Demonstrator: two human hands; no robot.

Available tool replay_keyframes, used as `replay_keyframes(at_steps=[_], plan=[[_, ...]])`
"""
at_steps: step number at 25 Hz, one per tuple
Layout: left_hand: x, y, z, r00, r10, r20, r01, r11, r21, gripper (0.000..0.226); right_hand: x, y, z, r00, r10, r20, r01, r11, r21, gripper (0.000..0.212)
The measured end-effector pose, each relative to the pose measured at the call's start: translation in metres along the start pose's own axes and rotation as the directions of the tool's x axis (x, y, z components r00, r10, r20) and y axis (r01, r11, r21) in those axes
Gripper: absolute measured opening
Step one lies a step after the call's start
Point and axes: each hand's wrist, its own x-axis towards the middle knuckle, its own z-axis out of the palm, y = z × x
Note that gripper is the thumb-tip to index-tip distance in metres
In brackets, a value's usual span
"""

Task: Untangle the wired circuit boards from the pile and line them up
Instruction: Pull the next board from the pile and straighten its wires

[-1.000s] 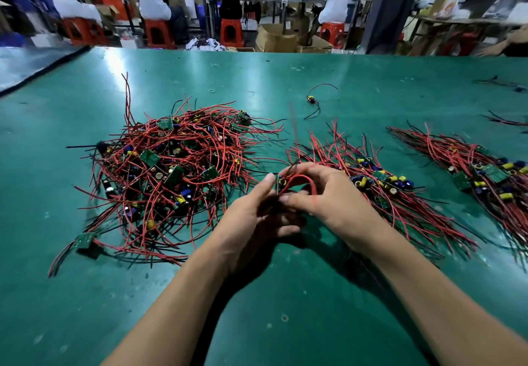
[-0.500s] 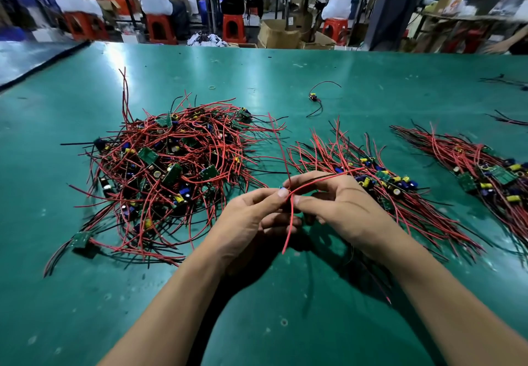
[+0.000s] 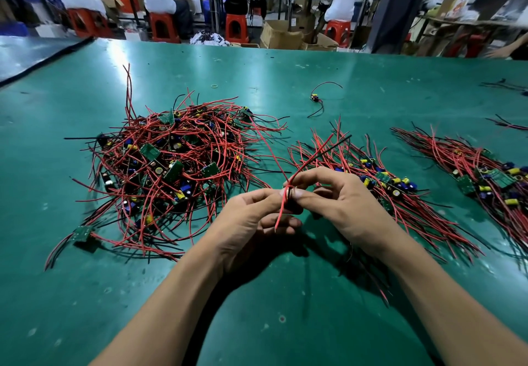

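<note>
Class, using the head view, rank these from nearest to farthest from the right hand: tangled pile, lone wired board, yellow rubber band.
1. Tangled pile, left of the right hand.
2. Lone wired board, farther ahead.
3. Yellow rubber band, farthest, ahead and left.

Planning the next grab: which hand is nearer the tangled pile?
Left. The left hand sits just right of the tangled pile; the right hand is farther right, beside the lined-up row. Both pinch red wires.

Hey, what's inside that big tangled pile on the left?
Green circuit boards and yellow and blue capacitors show among its red and black wires. Anything deeper, against the table, is covered.
</note>
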Motion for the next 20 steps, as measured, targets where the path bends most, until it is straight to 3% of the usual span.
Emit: replay_keyframes(at_steps=[9, 14, 17, 20], plan=[[-0.0050, 0.0007, 0.0020, 0.999, 0.015, 0.051, -0.018, 0.998, 0.058, 0.018, 0.0001, -0.0004, 0.0041, 0.999, 0.011, -0.042, -0.009, 0.999, 0.042, 0.007], [-0.0058, 0.0014, 0.0047, 0.999, 0.008, 0.053, -0.011, 0.999, 0.044, 0.019, 0.0014, 0.0017, 0.0009, 0.998, 0.052, -0.020, -0.051, 0.997, 0.059, 0.007], [-0.0062, 0.0019, 0.0034, 0.997, -0.004, 0.074, -0.002, 0.997, 0.083, 0.020, -0.0012, 0.0003, 0.0008, 0.991, 0.121, 0.063, -0.131, 0.970, 0.205, 0.023], [-0.0067, 0.0025, 0.0018, 0.992, -0.025, 0.121, 0.011, 0.994, 0.112, 0.027, 0.0000, -0.0005, 0.0016, 0.972, 0.203, 0.114, -0.233, 0.883, 0.407, 0.022]])
